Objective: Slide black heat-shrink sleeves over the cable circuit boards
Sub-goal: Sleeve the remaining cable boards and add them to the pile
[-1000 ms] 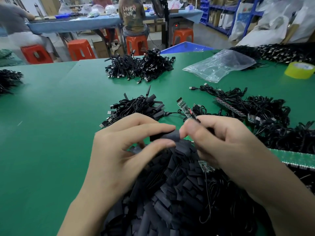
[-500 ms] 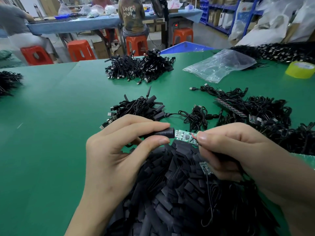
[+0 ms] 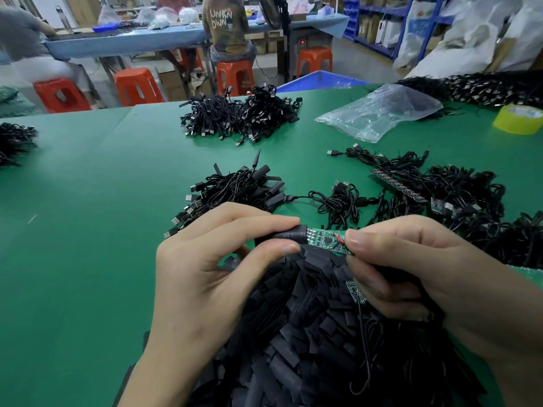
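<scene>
My left hand is left of my right hand. Between them the circuit board lies roughly level. Its left end sits inside the sleeve, which I pinch with my left thumb and forefinger, and I pinch its right end with my right hand. Both hands are above the pile of loose sleeves, which lies on the table nearest me. Behind my left hand lies a cable bundle, and farther back a larger cable heap. Behind my right hand lies a cable tangle. The plastic bag lies behind that tangle, with the tape roll to its right at the far right edge.
</scene>
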